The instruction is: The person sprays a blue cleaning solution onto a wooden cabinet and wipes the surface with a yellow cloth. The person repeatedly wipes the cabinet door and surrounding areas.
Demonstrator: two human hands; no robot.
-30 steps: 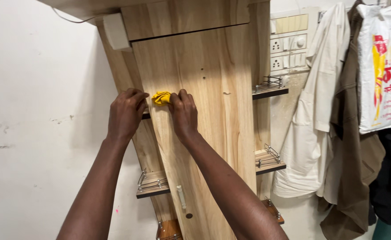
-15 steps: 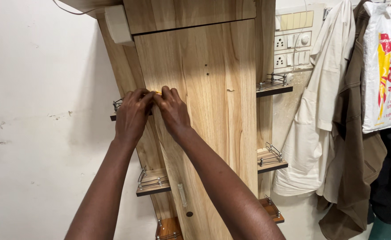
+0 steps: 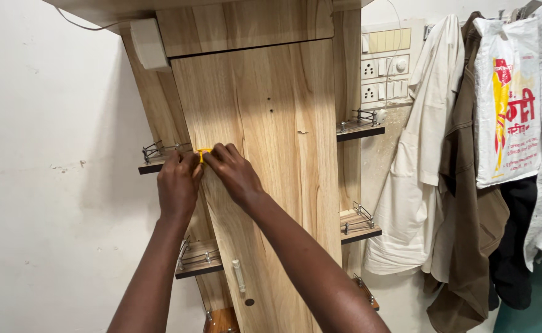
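Whitewashed wall carries a light wooden cabinet [image 3: 264, 154] with small railed side shelves [image 3: 160, 159]. Both hands meet at the door's left edge: left hand [image 3: 177, 185] and right hand [image 3: 232, 172], fingers pinching a small yellow object [image 3: 203, 152]. Advisable: keep it pressed flat against the edge, grip steady.

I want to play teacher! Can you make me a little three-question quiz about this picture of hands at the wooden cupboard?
1. True or false: both hands touch the small yellow thing.
2. What hangs right of the cupboard door? A) clothes B) a ladder C) a mirror
3. Which hand is nearer the white wall?

Key:
1. True: left hand and right hand meet on it.
2. A: clothes, with a white printed bag.
3. The left hand.
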